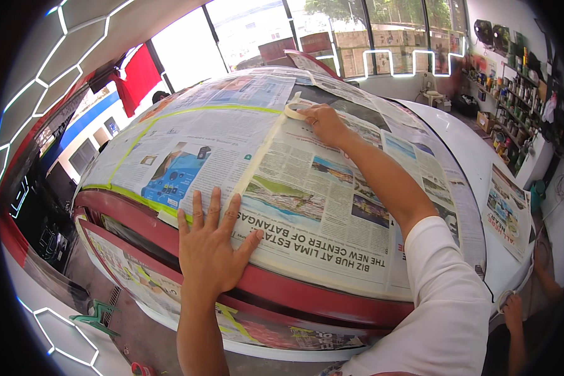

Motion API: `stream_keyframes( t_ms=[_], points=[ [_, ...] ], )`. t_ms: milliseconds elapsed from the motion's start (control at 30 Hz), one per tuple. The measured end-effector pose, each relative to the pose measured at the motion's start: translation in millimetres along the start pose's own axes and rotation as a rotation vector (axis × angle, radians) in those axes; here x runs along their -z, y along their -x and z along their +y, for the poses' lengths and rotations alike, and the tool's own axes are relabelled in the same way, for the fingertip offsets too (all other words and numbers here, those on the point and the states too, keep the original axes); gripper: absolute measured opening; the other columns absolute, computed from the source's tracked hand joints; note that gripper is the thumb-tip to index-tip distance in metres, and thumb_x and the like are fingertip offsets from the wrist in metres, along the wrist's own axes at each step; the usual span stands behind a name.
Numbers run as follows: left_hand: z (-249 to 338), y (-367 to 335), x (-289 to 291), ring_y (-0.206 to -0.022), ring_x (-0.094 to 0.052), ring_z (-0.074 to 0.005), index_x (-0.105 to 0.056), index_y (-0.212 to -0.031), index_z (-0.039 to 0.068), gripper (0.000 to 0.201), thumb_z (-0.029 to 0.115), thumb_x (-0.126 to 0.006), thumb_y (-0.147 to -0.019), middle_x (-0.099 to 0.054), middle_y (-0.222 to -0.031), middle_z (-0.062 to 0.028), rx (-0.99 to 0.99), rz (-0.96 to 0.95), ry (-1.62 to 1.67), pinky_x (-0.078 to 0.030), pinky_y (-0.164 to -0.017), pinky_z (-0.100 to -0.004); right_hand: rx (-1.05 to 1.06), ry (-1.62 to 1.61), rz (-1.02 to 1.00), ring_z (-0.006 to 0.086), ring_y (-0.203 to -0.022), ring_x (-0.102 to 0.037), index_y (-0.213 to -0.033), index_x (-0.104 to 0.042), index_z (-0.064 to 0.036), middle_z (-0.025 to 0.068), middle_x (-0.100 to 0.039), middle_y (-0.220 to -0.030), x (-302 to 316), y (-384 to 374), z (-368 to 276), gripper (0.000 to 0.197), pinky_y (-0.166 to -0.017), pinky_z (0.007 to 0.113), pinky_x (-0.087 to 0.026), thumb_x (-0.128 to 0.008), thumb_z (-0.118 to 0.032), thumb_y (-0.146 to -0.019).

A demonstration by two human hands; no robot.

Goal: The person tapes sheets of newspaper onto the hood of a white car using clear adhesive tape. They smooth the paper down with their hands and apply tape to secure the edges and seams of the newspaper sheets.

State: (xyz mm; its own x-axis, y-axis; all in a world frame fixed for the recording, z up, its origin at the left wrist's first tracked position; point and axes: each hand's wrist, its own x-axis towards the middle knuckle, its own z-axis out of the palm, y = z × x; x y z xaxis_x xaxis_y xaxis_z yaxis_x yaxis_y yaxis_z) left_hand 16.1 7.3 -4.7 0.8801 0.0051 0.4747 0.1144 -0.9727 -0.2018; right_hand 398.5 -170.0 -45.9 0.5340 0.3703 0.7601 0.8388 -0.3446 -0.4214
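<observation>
Newspaper sheets [194, 147] cover the car roof, joined by strips of yellow-green and cream masking tape. My right hand [326, 123] reaches far across and grips a roll of cream masking tape [296, 111]. From that roll a cream strip [260, 156] runs back toward me along a seam between sheets. Flat on the paper near the roof's close edge lies my left hand [216, 244], fingers spread, beside the strip's near end. Below it shows the dark red roof rail [307, 287], left bare of paper.
A co-worker's hands [512, 308] hold another tape roll [505, 302] beside the white bodywork at right. A loose newspaper sheet [507, 210] lies on that white panel. Shelves of bottles and cans [514, 94] line the right wall. A green chair [97, 316] stands at lower left.
</observation>
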Motion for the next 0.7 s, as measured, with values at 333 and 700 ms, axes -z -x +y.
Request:
stream_keyframes(
  t_ms=[333,700],
  points=[
    [1.0,-4.5,6.8,-0.151,-0.030,-0.0463,-0.054,-0.151,0.017,0.074,0.059,-0.064,-0.090,-0.043,-0.160,-0.0183,0.047,-0.072,0.000,-0.015,-0.123,-0.0613,-0.230,0.364,-0.171,0.0364,-0.118,-0.066,-0.135,-0.068,-0.0159,0.0212,-0.070,-0.124,-47.8,-102.8,91.0,0.042,-0.103,0.041,-0.051,-0.063,-0.005,-0.094],
    [3.9,-5.3,2.7,-0.152,-0.030,-0.0449,-0.052,-0.152,0.016,0.078,0.059,-0.066,-0.089,-0.043,-0.160,-0.0186,0.050,-0.069,-0.015,-0.015,-0.123,-0.0615,-0.147,0.361,-0.102,0.0361,-0.106,-0.071,-0.135,-0.069,-0.0194,0.0192,-0.073,-0.117,-9.2,-103.3,73.6,0.040,-0.096,0.043,-0.054,-0.062,-0.010,-0.096]
  ],
)
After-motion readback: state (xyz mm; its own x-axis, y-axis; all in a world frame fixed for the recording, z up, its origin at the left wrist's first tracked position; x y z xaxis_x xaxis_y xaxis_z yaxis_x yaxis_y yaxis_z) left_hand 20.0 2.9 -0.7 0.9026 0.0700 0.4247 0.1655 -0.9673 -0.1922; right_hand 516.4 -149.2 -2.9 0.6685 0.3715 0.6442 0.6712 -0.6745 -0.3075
